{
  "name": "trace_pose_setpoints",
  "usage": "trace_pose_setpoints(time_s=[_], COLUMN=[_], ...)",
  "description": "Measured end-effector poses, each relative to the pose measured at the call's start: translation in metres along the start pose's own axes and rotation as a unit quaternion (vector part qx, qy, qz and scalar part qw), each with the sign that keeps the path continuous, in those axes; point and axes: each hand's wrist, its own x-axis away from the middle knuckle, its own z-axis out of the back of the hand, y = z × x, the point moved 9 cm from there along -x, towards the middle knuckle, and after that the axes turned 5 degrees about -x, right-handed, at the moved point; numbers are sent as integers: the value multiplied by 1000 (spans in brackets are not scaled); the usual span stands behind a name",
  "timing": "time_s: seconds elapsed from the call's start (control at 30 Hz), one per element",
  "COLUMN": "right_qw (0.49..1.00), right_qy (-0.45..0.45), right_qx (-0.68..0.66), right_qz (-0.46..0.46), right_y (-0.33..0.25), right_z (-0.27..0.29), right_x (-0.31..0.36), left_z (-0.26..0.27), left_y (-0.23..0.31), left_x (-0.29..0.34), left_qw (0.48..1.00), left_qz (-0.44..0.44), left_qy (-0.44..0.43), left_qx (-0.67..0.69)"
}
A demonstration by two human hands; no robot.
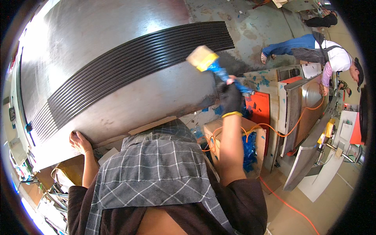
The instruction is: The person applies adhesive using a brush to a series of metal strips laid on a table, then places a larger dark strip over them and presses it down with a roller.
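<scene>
R hand [230,98], in a dark glove w/ yellow cuff, is closed tight round the blue handle of a brush [207,62]. Brush head, pale bristles w/ yellow band, sticks up and left of the fist, raised just off the sheet's right end, near the ends of the black strips [137,66]; can't tell if bristles touch anything. L hand [79,141] is bare, fingers curled over the near edge of the big grey metal sheet [117,27], at its left end, holding nothing else.

Sheet fills the left and far part of view, dull grey w/ brownish patch at far side. Black strips lie side by side in a band across it, from near left to far right.

Right of sheet: cardboard box [235,137] w/ blue scraps, orange cable [290,117] running over it, metal panels [305,98] leaning, stained concrete floor [243,23]. Far right, another person [313,51] bends over a bench.
</scene>
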Motion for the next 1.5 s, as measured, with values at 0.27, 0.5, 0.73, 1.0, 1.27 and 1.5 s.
trace_pose_setpoints(time_s=[0.27,0.5,0.73,1.0,1.27,1.5], right_qw=[882,585,992,781,648,947], right_qy=[-9,-373,-74,-74,-423,88], right_qx=[340,613,90,473,465,168], right_qz=[326,378,54,400,429,261], right_y=[-143,21,-22,-114,19,-115], right_z=[-18,-221,-67,-133,-272,-51], right_x=[-56,149,-22,-32,129,-113], left_z=[5,11,11,13,11,8], left_y=[13,9,11,14,10,12], left_x=[-3,3,1,2,2,0], left_qw=[1000,1000,1000,1000,1000,999], left_qz=[12,15,17,16,9,3], left_qy=[-19,-7,-13,-3,1,9], left_qx=[2,0,11,17,21,34])
